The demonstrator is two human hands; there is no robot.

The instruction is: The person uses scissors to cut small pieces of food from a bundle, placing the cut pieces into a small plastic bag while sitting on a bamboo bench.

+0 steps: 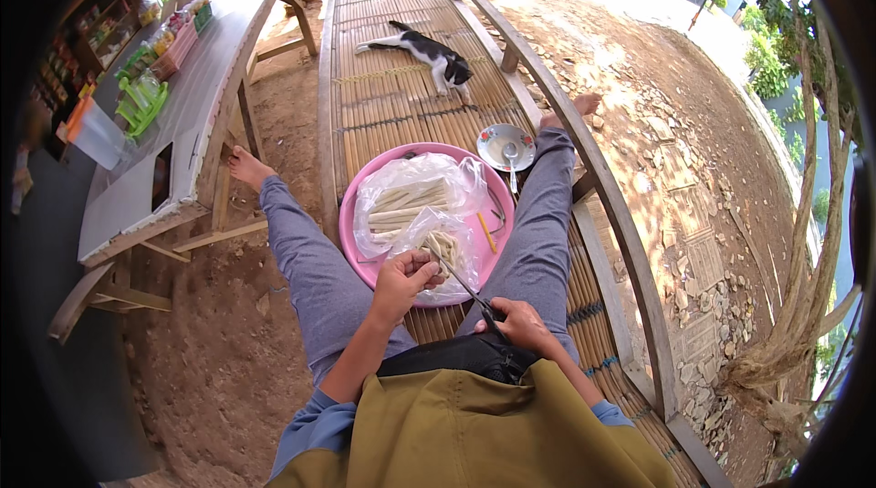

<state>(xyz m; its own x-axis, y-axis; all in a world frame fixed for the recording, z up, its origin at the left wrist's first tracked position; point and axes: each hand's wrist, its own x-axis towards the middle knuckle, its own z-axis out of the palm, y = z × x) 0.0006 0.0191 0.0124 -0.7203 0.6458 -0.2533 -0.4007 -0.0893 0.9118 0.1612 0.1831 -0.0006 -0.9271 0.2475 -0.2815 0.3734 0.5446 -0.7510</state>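
My right hand (525, 325) grips the black handles of a pair of scissors (472, 293), whose blades point up and left. Close to the blade tips, my left hand (405, 283) has its thumb and fingers pinched together; anything between them is too small to make out. Both hands are at the near side of a round pink plastic basin (348, 221) between my legs. Inside it, a clear plastic bag (373, 180) holds long pale sticks (410, 204). A nearer clear bag (469, 252) contains short pale pieces (441, 242), partly hidden by my left hand.
A thin yellow object (486, 233) lies in the basin. Beside it stands a flowered bowl (487, 146) with a metal spoon (510, 154). A black-and-white cat (438, 57) lies farther along the bamboo bench (376, 101). A wooden rail (602, 166) runs along the right; a table (226, 43) stands left.
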